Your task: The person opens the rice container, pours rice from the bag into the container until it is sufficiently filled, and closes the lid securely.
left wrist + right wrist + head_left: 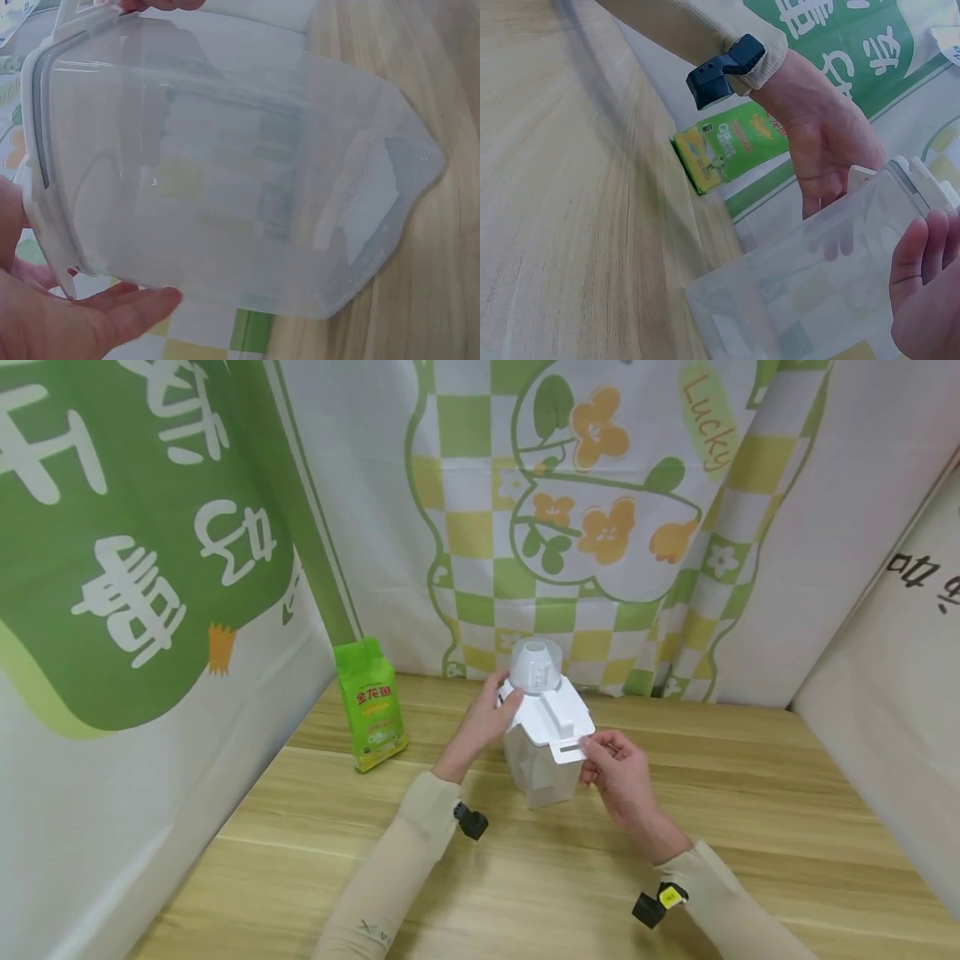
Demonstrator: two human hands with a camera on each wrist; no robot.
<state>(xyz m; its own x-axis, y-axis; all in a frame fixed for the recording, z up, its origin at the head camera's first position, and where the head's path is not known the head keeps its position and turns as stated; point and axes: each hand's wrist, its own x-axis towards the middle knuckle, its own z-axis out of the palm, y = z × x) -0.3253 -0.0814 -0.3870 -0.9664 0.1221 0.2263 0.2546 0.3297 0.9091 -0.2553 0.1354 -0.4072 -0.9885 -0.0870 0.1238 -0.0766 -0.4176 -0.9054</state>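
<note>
Checking head view first: translucent container (551,783) stands upright on the wooden table (720,827), long axis vertical, between both hands. White lid (534,720) is on top, clear cup (536,666) at its 12 o'clock, slotted tab (558,752) sticking out at its 5 o'clock. Right hand (622,774) sits at the container's 4 o'clock, thumb and fingers pinching the tab's outer corner; left hand (482,717) is at 9 o'clock, thumb on the lid's edge, gripping that side. Key relation, as I judge it: tab is right at the right fingertips, container body at their 8 o'clock; right hand nearer the tab, left nearer the cup, which is at 1 o'clock from the left thumb. Green bag (372,712) stands apart at the container's 9 o'clock. Left wrist view: container's long axis runs 9 to 3, lid at 9, base at 3; left hand at 8 o'clock, fingers along the wall; right fingertips cropped at 11, their hold can't be told there. Right wrist view: long axis runs 2 to 8, lid toward 2; right hand at 4 o'clock, fingers bent by the lid, left hand across the container at 2, bag at the container's 11.
</note>
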